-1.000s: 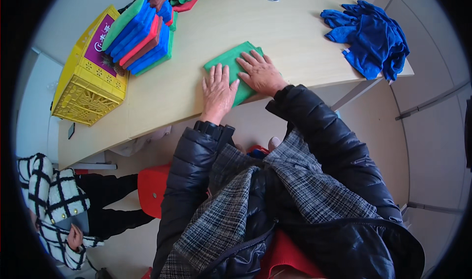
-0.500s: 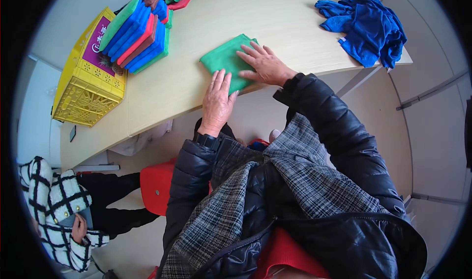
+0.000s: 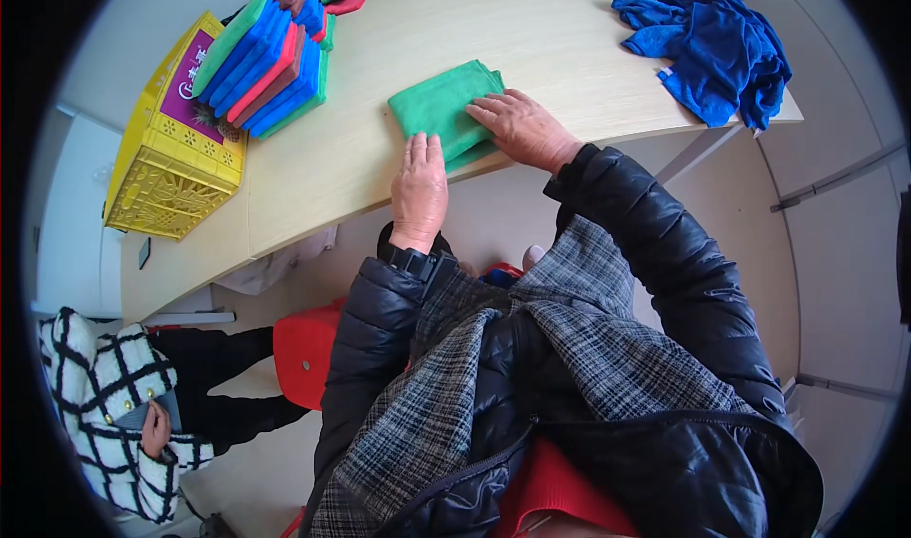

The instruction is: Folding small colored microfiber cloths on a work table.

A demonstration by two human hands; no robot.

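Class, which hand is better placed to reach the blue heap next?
Probably the right hand: at the right of the green cloth, it is nearer the blue heap; the left hand is farther.

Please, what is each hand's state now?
Left hand: open, at the near edge of the folded rectangular green cloth.
Right hand: on the cloth's right side; whether gripping, I cannot tell.

Green cloth [image 3: 436,103] partly out of sight beneath fingers [image 3: 488,108]
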